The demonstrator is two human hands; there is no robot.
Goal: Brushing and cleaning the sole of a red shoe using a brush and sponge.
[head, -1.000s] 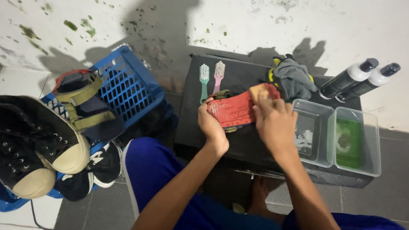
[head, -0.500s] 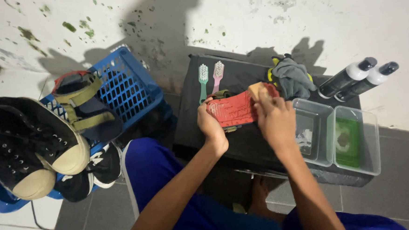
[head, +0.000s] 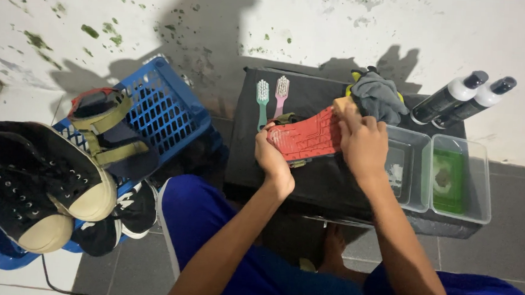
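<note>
**Little shift over the red sole**

Barely anything has moved since the earlier frame: both hands sit at the same spots on the upturned sandal, and the things around them lie where they lay.

The left hand [head: 275,157] is closed around the near end of the sandal [head: 304,138], thumb over its edge, holding it with the red ridged sole facing up. The right hand [head: 363,141] is curled at the far end of the sole, fingers pressed down on a tan sponge-like pad [head: 343,104] that touches the sole's tip; only a corner of the pad shows, so I cannot tell how firmly it is gripped. The sandal rests on the black bench [head: 308,186], roughly at its middle, tilted slightly towards the left hand.

Just behind the sandal lie two toothbrushes side by side, a green toothbrush [head: 262,102] and a pink toothbrush [head: 281,94], bristles towards the wall. A grey cloth [head: 378,96] is bunched at the back of the bench, just beside the right hand. To the right stand two clear tubs: the nearer tub [head: 414,173] close to the right wrist, the farther tub [head: 461,182] with something green inside. Two dark bottles [head: 462,98] with pale necks lean against the wall behind them.

On the floor at left, a blue crate [head: 162,109] holds a strapped sandal [head: 105,127], with black sneakers [head: 33,183] beside it.
</note>
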